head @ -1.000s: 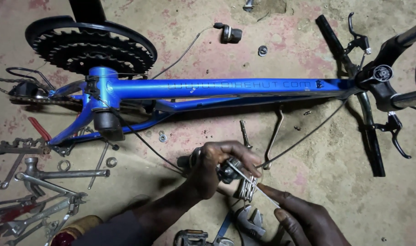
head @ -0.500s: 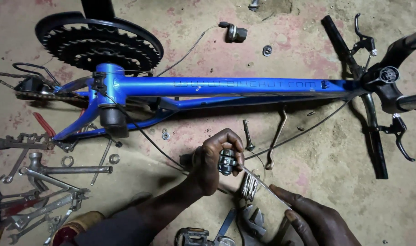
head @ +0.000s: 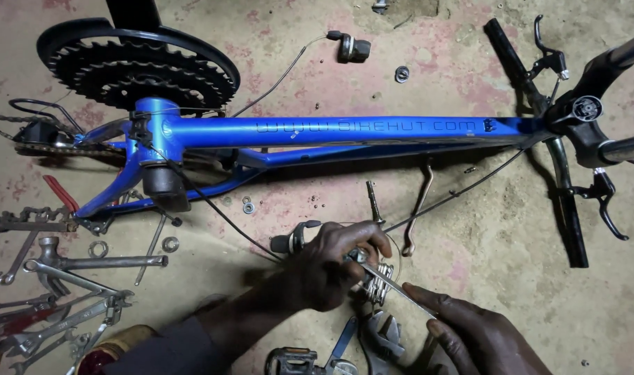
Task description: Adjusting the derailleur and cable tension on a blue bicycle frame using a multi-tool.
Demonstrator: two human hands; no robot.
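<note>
Head view: looking straight down at a dusty concrete floor (head: 470, 278) strewn with bicycle parts.
Left hand (head: 331, 267): closing its fingers around a small grey metal derailleur-like part (head: 376, 278) and holding it just above the floor.
Right hand (head: 480, 337): gripping a thin flat silver metal tool (head: 400, 286), whose tip is touching the part in the left hand.
Gripped part: sitting between the two hands, low in the middle of the picture, just below the frame; its exact kind is too hidden to tell.
Close by: a black shifter with cable (head: 293, 241) is lying just beside the left hand, and a short metal bolt (head: 374, 201) and a bent metal rod (head: 418, 208) are lying just above it.
Below the hands: a black pedal (head: 293, 362) and a silver adjustable wrench (head: 386, 344) are resting on the floor.
Farther out: a glossy blue bicycle frame (head: 331, 128) is lying on its side across the picture, with a black toothed chainring set (head: 143, 69) at the left and black handlebars with brake levers (head: 560, 139) at the right.
Left edge: grey spanners and a hammer (head: 74, 278) are lying scattered, well apart from the hands.
</note>
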